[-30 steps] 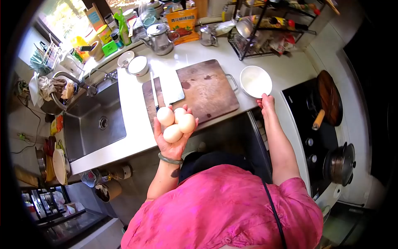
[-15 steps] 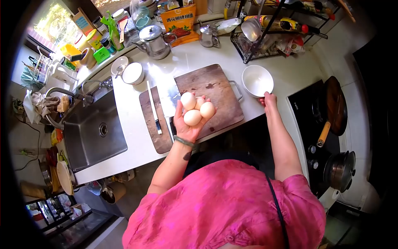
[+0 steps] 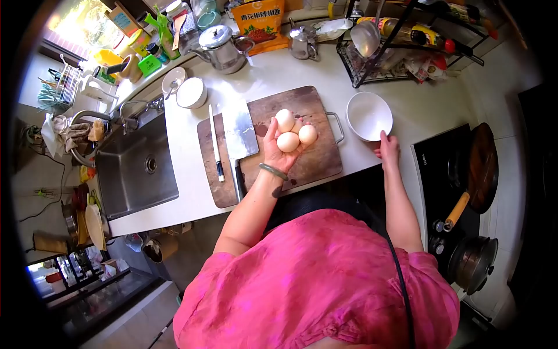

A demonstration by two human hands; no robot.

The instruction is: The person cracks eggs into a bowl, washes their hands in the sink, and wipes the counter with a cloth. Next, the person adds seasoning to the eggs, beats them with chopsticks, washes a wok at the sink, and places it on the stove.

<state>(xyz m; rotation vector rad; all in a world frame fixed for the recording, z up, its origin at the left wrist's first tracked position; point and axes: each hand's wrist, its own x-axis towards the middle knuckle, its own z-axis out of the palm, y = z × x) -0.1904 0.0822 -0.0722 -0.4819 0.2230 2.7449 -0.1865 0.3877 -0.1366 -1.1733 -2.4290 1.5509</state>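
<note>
My left hand (image 3: 278, 158) is palm up over the right part of a wooden cutting board (image 3: 323, 152), with its fingers curled around several pale eggs (image 3: 288, 142). One egg is partly hidden behind the others. At the counter's front edge, my right hand (image 3: 389, 150) pinches the near rim of a white bowl (image 3: 367, 113). No contents show in that bowl. Left of my left hand, a cleaver (image 3: 239, 131) lies on the board, its dark handle toward me. Beside it rests a thin white stick with a black end (image 3: 215, 142).
A steel sink (image 3: 125, 195) is at the left. Behind the board stand a small white bowl (image 3: 191, 93), a steel kettle (image 3: 224, 55) and an orange packet (image 3: 260, 29). A black rack (image 3: 372, 72) holds bottles at the back right. The stove (image 3: 433, 168) carries pans on the right.
My left hand has moved right with the eggs, away from the cleaver, whose handle now shows more. My right hand stays at the bowl's rim. The whole view has shifted slightly.
</note>
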